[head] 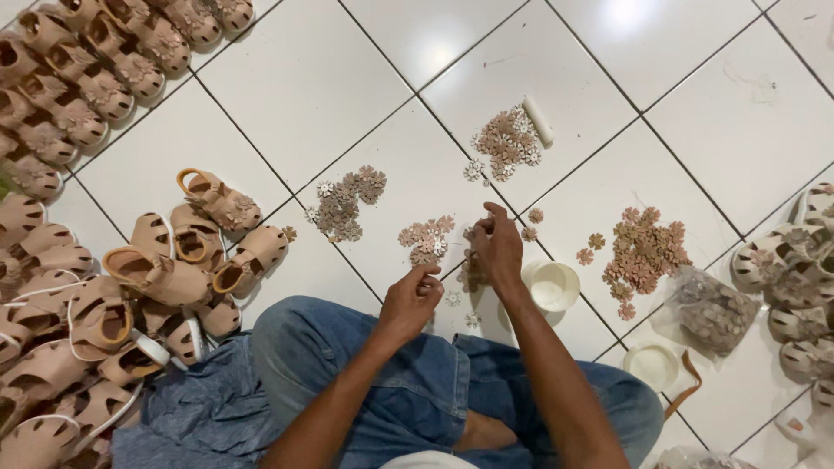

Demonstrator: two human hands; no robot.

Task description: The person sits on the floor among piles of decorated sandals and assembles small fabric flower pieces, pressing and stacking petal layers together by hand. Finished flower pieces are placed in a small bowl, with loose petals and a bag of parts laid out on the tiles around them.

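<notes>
The floor (304, 78) is laid in large, glossy white square tiles, set at a slant to the view. Thin dark grout lines (417, 95) cross it diagonally, and one of them passes right under the fingers (497, 213). Well beyond the fingertips, a soft patch of glare (432, 48) from overhead light lies on one tile, and a second bright patch (627, 13) sits farther out to their right. A faint grey scuff (499, 61) marks the tile straight ahead of the fingers, and another smudge (751, 82) shows far off to their right.
</notes>
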